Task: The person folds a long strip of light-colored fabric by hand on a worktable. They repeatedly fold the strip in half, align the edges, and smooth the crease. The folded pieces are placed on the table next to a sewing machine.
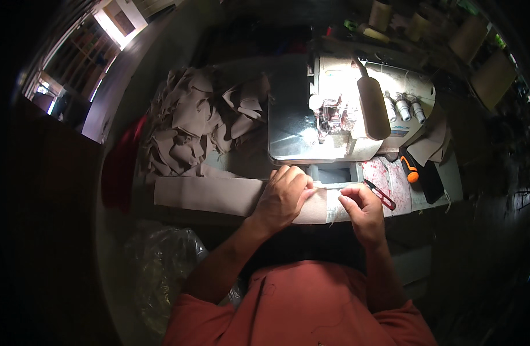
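Note:
A long beige fabric strip point(210, 194) lies along the table's front edge, before a sewing machine point(340, 109) lit by its lamp. My left hand point(283, 196) rests over the strip, its thumb and fingertips pinched on the far edge of the fabric. Just right of the strip's end, my right hand point(364, 212) is closed in a pinch between thumb and forefinger. Whatever sits in that pinch is too small to make out. Below the right fingertips lies a pale, finely marked surface point(336, 212).
Crumpled beige fabric pieces point(187, 124) are heaped at the left. To the right lie a red-and-black small tool point(380, 195), an orange-and-black handled tool point(411, 168) and a dark flat object point(431, 183). A clear plastic bag point(167, 265) hangs low at the left. Thread cones point(380, 15) stand behind.

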